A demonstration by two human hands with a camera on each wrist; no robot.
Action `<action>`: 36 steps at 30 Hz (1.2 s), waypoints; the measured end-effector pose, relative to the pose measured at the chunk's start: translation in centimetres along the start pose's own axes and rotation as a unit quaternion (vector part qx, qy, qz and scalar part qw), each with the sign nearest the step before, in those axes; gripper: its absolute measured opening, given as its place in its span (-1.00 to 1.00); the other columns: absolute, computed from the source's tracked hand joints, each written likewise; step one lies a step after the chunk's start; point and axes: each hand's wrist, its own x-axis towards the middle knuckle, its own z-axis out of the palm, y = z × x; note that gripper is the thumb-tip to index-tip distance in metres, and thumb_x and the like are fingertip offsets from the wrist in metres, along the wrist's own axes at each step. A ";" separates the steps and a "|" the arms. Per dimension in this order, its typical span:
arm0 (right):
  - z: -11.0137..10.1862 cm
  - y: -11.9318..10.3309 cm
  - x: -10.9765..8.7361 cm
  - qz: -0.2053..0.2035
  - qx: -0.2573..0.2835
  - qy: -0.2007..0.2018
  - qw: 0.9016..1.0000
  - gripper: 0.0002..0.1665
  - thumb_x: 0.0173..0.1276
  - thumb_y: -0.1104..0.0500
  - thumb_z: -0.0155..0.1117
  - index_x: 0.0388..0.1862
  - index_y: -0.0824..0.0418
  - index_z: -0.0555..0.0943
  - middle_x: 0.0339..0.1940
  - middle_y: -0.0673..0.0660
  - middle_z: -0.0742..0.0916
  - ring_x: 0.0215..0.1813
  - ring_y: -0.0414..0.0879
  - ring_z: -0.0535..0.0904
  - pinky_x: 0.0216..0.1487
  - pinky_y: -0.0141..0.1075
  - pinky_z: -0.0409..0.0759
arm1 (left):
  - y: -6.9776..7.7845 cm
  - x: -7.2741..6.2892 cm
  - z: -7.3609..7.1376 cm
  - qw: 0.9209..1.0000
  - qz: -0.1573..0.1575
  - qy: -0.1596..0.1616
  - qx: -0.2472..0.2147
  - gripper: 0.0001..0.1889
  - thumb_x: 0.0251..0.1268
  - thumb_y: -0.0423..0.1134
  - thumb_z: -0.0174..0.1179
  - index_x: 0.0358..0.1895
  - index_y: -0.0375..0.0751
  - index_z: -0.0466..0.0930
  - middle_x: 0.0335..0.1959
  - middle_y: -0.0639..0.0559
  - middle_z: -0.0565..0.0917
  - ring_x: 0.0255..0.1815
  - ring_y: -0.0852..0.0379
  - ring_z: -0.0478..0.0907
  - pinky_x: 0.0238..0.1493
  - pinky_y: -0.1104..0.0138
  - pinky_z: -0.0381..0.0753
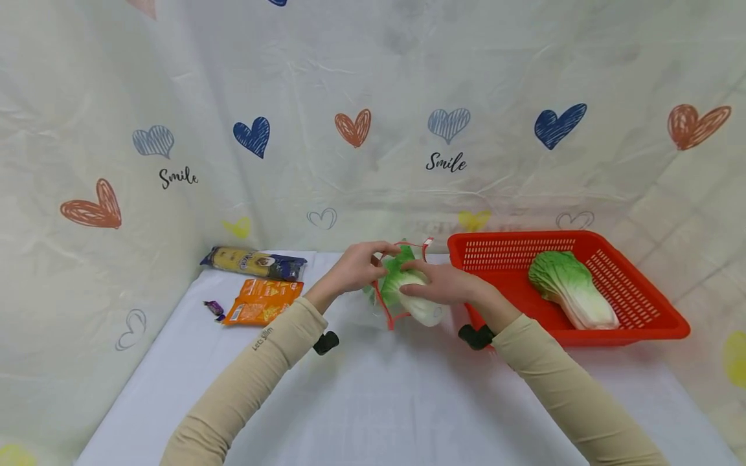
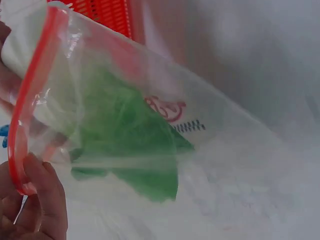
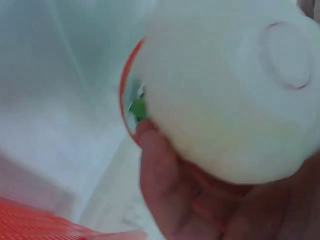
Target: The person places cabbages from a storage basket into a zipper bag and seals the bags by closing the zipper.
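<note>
A bok choy [image 1: 424, 312] with a white base and green leaves is in my right hand [image 1: 445, 283], the fingers and thumb curled round its white part. My left hand [image 1: 357, 266] pinches the red rim [image 2: 19, 130] of a clear zip bag [image 2: 235, 170]. Through the plastic in the left wrist view, the green leaves [image 2: 125, 125] show inside the bag, past its mouth. The white base [image 3: 220, 100] fills much of the right wrist view and sticks out of the bag. Part of the red rim curves behind it there.
At the right stands a red basket [image 1: 647, 285] with a napa cabbage [image 1: 571, 291] lying in it. On the left of the white table lie a yellow-and-blue packet [image 1: 253, 263], orange packets [image 1: 265, 301] and small purple wrapped candies [image 1: 214, 307]. A printed cloth hangs behind.
</note>
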 end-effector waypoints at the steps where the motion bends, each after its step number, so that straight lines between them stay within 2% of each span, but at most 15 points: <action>1: 0.1 0.0 0.0 0.002 0.010 -0.001 1.000 -0.27 0.38 -0.27 0.14 0.44 -0.03 0.32 0.07 0.17 0.65 -0.02 0.05 0.58 -0.04 -0.07 0.55 | 0.0 0.0 0.0 1.000 0.000 0.001 -0.003 -0.51 0.21 -0.50 0.14 0.23 -0.15 0.57 0.15 -0.02 0.62 -0.22 0.08 0.61 -0.43 0.38 0.55; 5: 0.6 0.2 0.2 -0.010 0.059 0.010 0.998 -0.17 0.37 -0.24 0.18 0.52 0.01 0.22 0.18 0.19 0.59 0.08 0.07 0.53 0.01 -0.05 0.55 | 0.2 -0.1 0.1 1.000 -0.013 0.013 -0.011 -0.52 0.22 -0.50 0.15 0.23 -0.15 0.57 0.15 -0.01 0.63 -0.21 0.08 0.61 -0.41 0.38 0.55; 9: 1.0 0.6 0.2 -0.039 0.091 0.000 0.995 -0.05 0.30 -0.21 0.29 0.55 0.06 0.16 0.15 0.21 0.55 0.09 0.08 0.47 -0.06 -0.12 0.58 | 0.5 0.0 -0.3 0.998 -0.036 0.038 -0.018 -0.52 0.22 -0.48 0.16 0.24 -0.14 0.56 0.14 -0.01 0.63 -0.18 0.06 0.62 -0.40 0.37 0.58; 11: 1.1 0.7 0.1 -0.039 0.099 0.004 0.994 -0.03 0.26 -0.21 0.34 0.54 0.05 0.19 0.14 0.19 0.54 0.09 0.06 0.46 -0.06 -0.14 0.59 | 0.6 0.0 -0.5 0.997 -0.044 0.049 -0.026 -0.52 0.22 -0.46 0.17 0.25 -0.15 0.56 0.13 -0.02 0.63 -0.16 0.06 0.63 -0.39 0.36 0.59; 14: 1.2 0.7 -0.1 -0.027 0.092 0.039 0.995 -0.09 0.28 -0.20 0.32 0.49 0.12 0.25 0.16 0.22 0.55 0.12 0.10 0.46 0.00 -0.07 0.58 | 0.5 0.0 -0.8 0.996 -0.050 0.066 -0.038 -0.52 0.24 -0.46 0.16 0.25 -0.14 0.55 0.14 -0.02 0.62 -0.16 0.04 0.63 -0.40 0.34 0.60; 17: 1.3 0.7 -0.3 0.002 0.070 0.087 0.994 -0.20 0.36 -0.18 0.24 0.44 0.17 0.30 0.18 0.28 0.56 0.18 0.16 0.44 0.09 0.05 0.53 | 0.2 -0.1 -1.0 0.994 -0.057 0.079 -0.048 -0.54 0.28 -0.44 0.13 0.26 -0.12 0.55 0.15 -0.01 0.60 -0.16 0.05 0.61 -0.39 0.32 0.61; 20: 1.4 0.7 -0.4 0.023 0.050 0.118 0.991 -0.32 0.43 -0.15 0.16 0.39 0.15 0.36 0.13 0.32 0.54 0.16 0.19 0.42 0.06 0.10 0.51 | -0.1 -0.2 -0.9 0.991 -0.067 0.092 -0.064 -0.53 0.30 -0.43 0.14 0.27 -0.07 0.54 0.17 0.02 0.59 -0.15 0.06 0.61 -0.35 0.25 0.65; 24: 1.6 0.8 -0.4 0.010 0.078 0.144 0.986 -0.49 0.46 -0.07 0.15 0.30 0.10 0.48 0.11 0.28 0.53 0.12 0.16 0.40 0.04 0.06 0.51 | -0.2 -0.2 -0.8 0.988 -0.077 0.097 -0.087 -0.52 0.30 -0.43 0.15 0.28 -0.01 0.54 0.20 0.04 0.57 -0.16 0.06 0.61 -0.31 0.20 0.67; 27: 1.8 1.0 -0.4 -0.011 0.110 0.156 0.982 -0.52 0.45 -0.04 0.18 0.27 0.11 0.54 0.15 0.25 0.52 0.17 0.14 0.37 0.09 0.06 0.48 | -0.1 -0.1 -0.8 0.988 -0.077 0.094 -0.092 -0.53 0.30 -0.42 0.16 0.27 -0.02 0.54 0.21 0.03 0.55 -0.17 0.06 0.62 -0.30 0.22 0.68; 31: 2.0 1.0 -0.4 -0.022 0.134 0.137 0.981 -0.41 0.37 -0.06 0.28 0.32 0.11 0.51 0.22 0.24 0.51 0.16 0.13 0.39 0.05 0.02 0.52 | 0.0 0.1 -0.8 0.989 -0.072 0.092 -0.090 -0.54 0.29 -0.42 0.16 0.26 -0.07 0.55 0.22 -0.01 0.55 -0.17 0.06 0.63 -0.31 0.25 0.68; 34: 2.2 0.6 -0.3 -0.026 0.135 0.138 0.981 -0.36 0.32 -0.04 0.34 0.34 0.13 0.49 0.19 0.25 0.53 0.08 0.11 0.43 -0.06 -0.07 0.56 | 0.3 0.1 -0.3 0.992 -0.060 0.087 -0.064 -0.54 0.27 -0.46 0.15 0.23 -0.09 0.57 0.19 -0.01 0.57 -0.20 0.08 0.63 -0.35 0.31 0.64; 36: 2.5 0.2 0.0 -0.023 0.136 0.161 0.977 -0.37 0.34 -0.01 0.32 0.35 0.14 0.47 0.13 0.24 0.56 0.00 0.09 0.45 -0.14 -0.12 0.57 | 0.7 0.0 0.3 0.996 -0.039 0.076 -0.031 -0.54 0.25 -0.48 0.15 0.22 -0.12 0.58 0.17 -0.02 0.60 -0.25 0.10 0.64 -0.40 0.36 0.60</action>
